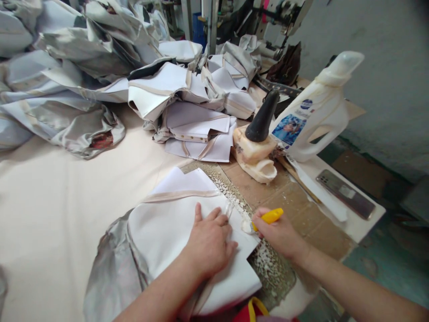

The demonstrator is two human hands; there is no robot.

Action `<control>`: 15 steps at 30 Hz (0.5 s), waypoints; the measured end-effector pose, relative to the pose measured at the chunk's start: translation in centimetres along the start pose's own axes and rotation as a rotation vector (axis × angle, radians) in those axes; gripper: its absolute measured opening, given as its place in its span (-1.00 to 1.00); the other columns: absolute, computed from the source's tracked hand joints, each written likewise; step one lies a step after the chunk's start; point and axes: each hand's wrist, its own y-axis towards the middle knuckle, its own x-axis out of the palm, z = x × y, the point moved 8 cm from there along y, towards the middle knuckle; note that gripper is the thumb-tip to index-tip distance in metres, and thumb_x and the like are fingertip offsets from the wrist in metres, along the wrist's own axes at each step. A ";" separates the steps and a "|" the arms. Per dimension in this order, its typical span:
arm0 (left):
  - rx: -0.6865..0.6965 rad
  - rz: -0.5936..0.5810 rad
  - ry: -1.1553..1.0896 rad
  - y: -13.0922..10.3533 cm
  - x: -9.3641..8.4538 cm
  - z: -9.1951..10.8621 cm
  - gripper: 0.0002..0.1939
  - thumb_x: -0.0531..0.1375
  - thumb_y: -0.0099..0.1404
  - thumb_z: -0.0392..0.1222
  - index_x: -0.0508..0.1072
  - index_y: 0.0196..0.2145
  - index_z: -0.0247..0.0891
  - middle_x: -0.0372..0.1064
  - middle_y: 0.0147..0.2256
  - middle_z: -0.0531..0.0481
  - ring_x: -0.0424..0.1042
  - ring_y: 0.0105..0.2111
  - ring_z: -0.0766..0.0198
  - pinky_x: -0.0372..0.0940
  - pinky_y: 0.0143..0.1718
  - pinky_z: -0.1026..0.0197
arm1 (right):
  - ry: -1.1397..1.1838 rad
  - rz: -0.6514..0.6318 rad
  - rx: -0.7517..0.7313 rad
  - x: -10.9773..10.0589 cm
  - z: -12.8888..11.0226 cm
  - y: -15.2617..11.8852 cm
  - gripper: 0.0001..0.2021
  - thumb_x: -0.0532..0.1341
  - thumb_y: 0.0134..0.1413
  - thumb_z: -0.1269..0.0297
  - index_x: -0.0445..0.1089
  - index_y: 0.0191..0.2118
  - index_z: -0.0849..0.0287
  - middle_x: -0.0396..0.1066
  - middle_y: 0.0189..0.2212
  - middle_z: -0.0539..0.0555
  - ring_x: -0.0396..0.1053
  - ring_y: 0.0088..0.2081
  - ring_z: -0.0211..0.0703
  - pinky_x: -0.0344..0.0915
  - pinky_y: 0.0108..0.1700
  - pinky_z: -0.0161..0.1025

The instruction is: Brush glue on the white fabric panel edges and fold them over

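One white piece (161, 228) lay on the table (50, 214), partly over a spattered strip (275, 270). The left hand (212, 239) pressed it down, spread and grasping nothing; the right hand (277, 230) was closed around a yellow-handled brush (272, 216), its tip at the piece's edge. Brushing that edge looked begun but unfinished. Beyond lay a heap of similar pieces (100, 53); whether those were brushed could not be told.

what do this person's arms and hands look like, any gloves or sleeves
The left hand and right hand are gloveless, with no ring showing. The left forearm and right forearm are sleeveless where visible, with no watch or bracelet.
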 end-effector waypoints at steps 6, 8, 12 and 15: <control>-0.005 0.005 -0.008 0.0 0.3 -0.4 -0.77 0.11 0.19 -0.01 0.42 -0.25 -0.13 0.35 -0.12 -0.03 0.05 0.12 0.00 -0.55 0.08 -0.42 | 0.012 -0.018 0.039 0.0 -0.4 -0.3 -0.77 -0.01 -0.01 0.25 0.15 -0.61 0.15 0.11 -0.70 -0.09 0.15 -0.59 -0.26 0.08 -0.52 -0.32; -0.005 0.020 -0.002 0.0 0.3 -0.4 -0.78 0.12 0.19 -0.01 0.42 -0.25 -0.12 0.35 -0.12 -0.01 0.05 0.13 0.00 -0.55 0.08 -0.41 | 0.089 0.023 0.002 0.4 -1.4 1.3 -0.80 0.01 -0.02 0.25 0.16 -0.59 0.16 0.14 -0.68 -0.09 0.18 -0.57 -0.26 0.10 -0.51 -0.33; -0.002 0.030 0.007 -0.1 0.3 -0.3 -0.77 0.11 0.19 -0.02 0.41 -0.22 -0.10 0.34 -0.10 -0.01 0.04 0.13 0.00 -0.54 0.09 -0.40 | 0.158 0.088 -0.140 0.9 -2.7 3.0 -0.81 0.02 0.02 0.26 0.20 -0.54 0.16 0.23 -0.60 -0.07 0.23 -0.49 -0.25 0.16 -0.40 -0.33; 0.001 0.034 0.006 -0.1 0.3 -0.4 -0.77 0.12 0.19 -0.02 0.41 -0.22 -0.10 0.34 -0.10 -0.02 0.03 0.14 0.01 -0.54 0.09 -0.40 | 0.112 0.059 -0.116 0.7 -1.4 1.0 -0.79 0.02 0.06 0.27 0.19 -0.55 0.16 0.22 -0.60 -0.08 0.22 -0.49 -0.25 0.15 -0.39 -0.32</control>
